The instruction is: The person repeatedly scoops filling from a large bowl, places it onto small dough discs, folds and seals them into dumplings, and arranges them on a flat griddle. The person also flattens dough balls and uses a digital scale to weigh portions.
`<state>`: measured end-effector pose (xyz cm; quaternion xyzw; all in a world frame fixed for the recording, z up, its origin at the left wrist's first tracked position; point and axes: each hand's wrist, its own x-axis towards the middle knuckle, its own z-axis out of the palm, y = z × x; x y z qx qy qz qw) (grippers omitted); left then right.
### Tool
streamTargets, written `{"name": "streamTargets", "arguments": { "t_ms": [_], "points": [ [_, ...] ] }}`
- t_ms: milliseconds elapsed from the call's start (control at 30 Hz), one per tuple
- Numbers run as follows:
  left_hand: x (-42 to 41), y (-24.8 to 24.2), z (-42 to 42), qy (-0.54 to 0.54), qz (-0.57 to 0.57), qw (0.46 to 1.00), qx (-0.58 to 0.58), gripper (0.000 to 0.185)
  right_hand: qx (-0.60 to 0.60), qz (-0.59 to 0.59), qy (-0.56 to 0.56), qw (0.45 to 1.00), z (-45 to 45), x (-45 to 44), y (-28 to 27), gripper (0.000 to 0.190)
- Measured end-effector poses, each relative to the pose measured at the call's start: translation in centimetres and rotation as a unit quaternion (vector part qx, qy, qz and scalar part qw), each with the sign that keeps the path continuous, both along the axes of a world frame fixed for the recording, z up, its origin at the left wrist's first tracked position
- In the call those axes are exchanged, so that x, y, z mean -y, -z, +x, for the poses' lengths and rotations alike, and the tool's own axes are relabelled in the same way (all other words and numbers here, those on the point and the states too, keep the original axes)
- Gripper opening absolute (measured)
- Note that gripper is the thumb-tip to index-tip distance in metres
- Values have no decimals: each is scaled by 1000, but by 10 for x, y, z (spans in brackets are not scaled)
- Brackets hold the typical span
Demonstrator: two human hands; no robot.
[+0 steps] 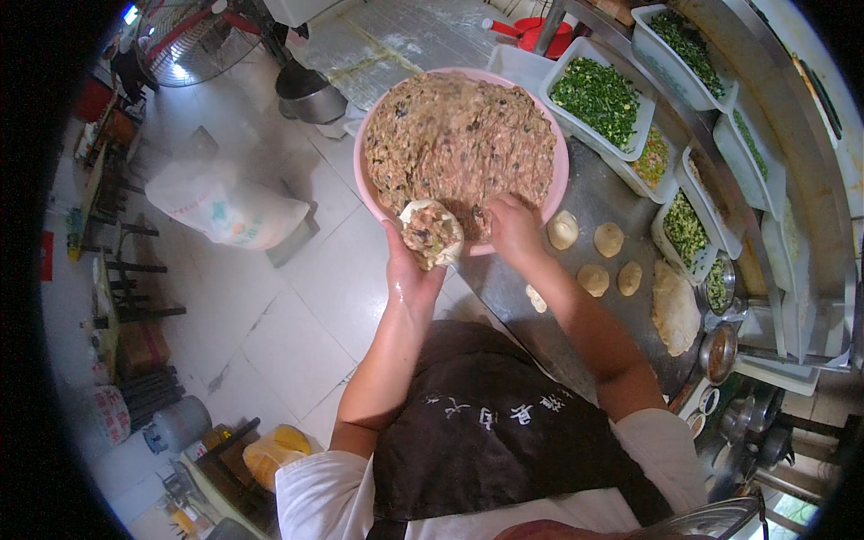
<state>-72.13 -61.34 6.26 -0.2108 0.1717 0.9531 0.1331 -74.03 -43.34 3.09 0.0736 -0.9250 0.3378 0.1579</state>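
My left hand (pixel 413 270) holds a round of dough (pixel 448 248) with a mound of meat filling on it, over the near left rim of a pink basin (pixel 561 169). Minced meat filling (pixel 466 142) heaps up inside the basin. My right hand (pixel 514 226) reaches over the near right rim, its fingertips at the filling; whether they grip any of it I cannot tell. Several dough balls (pixel 609 239) and a larger folded piece of dough (pixel 675 309) lie on the metal worktop (pixel 503 283) to the right.
Plastic tubs of chopped greens (pixel 594 101) and other chopped ingredients line the right side, with a metal bowl of sauce (pixel 718 354) near them. A white sack (pixel 229 209) stands on the tiled floor at left. A fan (pixel 196 44) and a dark pot (pixel 310 94) are further back.
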Motion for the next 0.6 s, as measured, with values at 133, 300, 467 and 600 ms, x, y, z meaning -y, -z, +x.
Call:
{"name": "streamTargets", "arguments": {
  "t_ms": [133,300,467,600],
  "points": [
    [4,-13,4,14,2,1000,14,65,63,76,-117,988,3,2,-9,23],
    [5,-16,4,9,-20,1000,-3,63,255,-244,-105,930,4,2,-47,21],
    [2,-3,-4,54,54,995,-63,62,65,-382,-34,921,23,63,-51,19],
    [-2,-10,0,53,34,997,-38,62,-90,-111,-3,990,24,57,-50,23]
  ]
}}
